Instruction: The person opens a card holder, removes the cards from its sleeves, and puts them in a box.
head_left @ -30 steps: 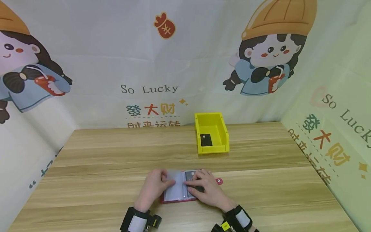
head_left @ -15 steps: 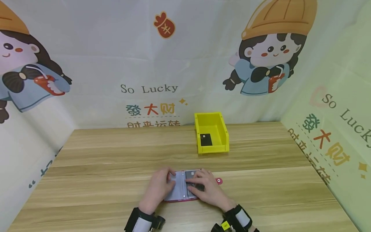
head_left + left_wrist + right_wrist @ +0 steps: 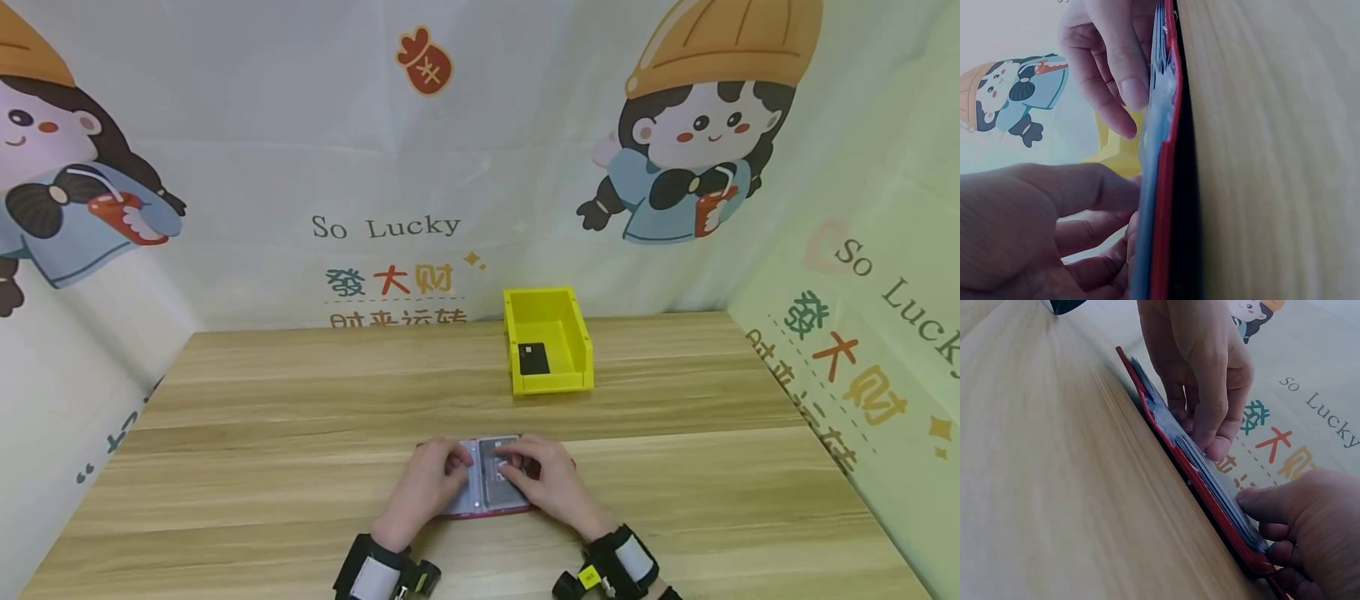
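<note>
A red card holder (image 3: 491, 512) with clear sleeves lies spread on the wooden table, and a dark card (image 3: 497, 487) shows under plastic on its right side. My left hand (image 3: 427, 483) rests on the left page, fingers loosely bent. In the left wrist view the left hand (image 3: 1016, 219) has its thumb against the sleeves. My right hand (image 3: 551, 483) is over the right page, covering part of the card. From the right wrist, the fingertips of the right hand (image 3: 1316, 525) lie by the stacked sleeves (image 3: 1210, 475); whether they pinch one is unclear.
Behind the holder stands a yellow bin (image 3: 553, 383) with a black card (image 3: 534, 360) inside. A printed cloth (image 3: 525, 167) forms the back and side walls around the table (image 3: 262, 400).
The left hand has slid right across the left page. A translucent sheet raised beside it earlier is now down. The right hand has shifted right, uncovering more of the card.
</note>
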`<state>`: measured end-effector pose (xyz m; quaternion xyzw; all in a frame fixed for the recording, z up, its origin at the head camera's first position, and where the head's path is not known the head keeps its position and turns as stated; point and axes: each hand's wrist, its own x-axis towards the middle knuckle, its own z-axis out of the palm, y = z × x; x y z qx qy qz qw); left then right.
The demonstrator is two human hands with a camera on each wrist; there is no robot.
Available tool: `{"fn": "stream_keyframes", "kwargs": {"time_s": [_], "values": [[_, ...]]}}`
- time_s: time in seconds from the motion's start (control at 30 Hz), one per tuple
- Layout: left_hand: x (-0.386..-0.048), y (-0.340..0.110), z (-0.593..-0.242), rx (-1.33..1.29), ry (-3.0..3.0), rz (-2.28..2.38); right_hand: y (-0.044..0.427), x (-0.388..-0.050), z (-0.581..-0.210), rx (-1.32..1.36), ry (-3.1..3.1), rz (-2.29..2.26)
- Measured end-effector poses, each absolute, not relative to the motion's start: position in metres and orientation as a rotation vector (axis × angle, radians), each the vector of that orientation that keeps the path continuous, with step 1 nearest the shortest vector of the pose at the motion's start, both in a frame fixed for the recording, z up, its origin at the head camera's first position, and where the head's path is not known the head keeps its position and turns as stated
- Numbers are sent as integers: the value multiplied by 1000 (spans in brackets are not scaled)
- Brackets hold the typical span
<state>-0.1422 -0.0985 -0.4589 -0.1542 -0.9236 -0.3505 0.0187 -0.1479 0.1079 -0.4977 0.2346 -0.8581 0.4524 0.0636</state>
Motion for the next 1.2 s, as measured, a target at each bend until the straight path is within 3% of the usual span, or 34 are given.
{"fn": "stream_keyframes", "kwargs": {"time_s": [1.2], "values": [[-143,-90,-459,-356,-2906,-1319,110,-148,-499,729,-2603,1355]]}}
